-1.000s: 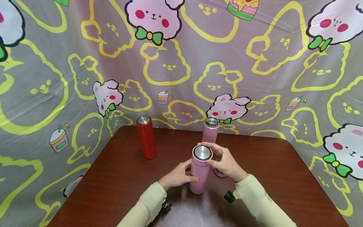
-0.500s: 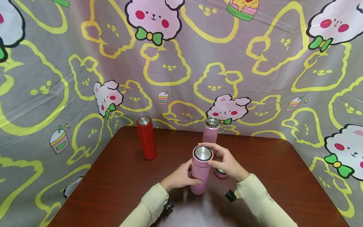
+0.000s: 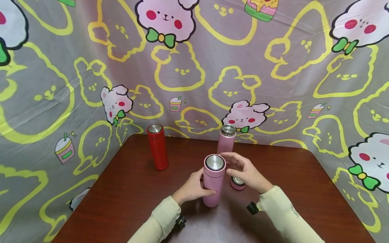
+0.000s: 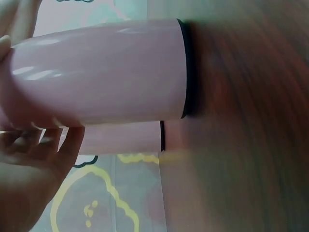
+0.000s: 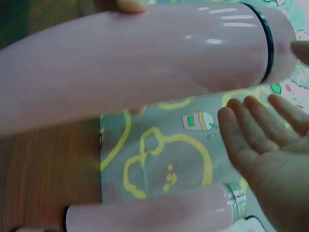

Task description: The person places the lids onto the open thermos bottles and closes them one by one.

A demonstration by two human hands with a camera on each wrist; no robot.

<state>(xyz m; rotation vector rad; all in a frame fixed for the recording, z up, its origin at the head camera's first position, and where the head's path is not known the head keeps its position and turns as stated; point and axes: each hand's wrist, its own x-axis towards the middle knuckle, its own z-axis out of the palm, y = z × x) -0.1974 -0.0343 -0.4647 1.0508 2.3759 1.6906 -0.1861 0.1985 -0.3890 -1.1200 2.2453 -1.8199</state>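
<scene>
A pink thermos bottle with a silver-topped lid stands upright at the middle of the table. My left hand grips its body, thumb across the front; in the left wrist view the fingers lie along its side. Just right of the lid is my right hand, its fingers relaxed and spread. The right wrist view shows a gap between most of those fingers and the bottle. Behind stands a second pink thermos bottle, its steel mouth uncovered. A loose pink lid lies under the right hand, partly covered by it.
Toward the back left of the brown table stands a red thermos bottle with its lid on. A cartoon-printed cloth hangs around the back and sides of the table.
My right hand has come off the lid of the held thermos bottle and shifted slightly right, its fingers loosening. My left hand keeps its grip, and the bottle stays nearly in place.
</scene>
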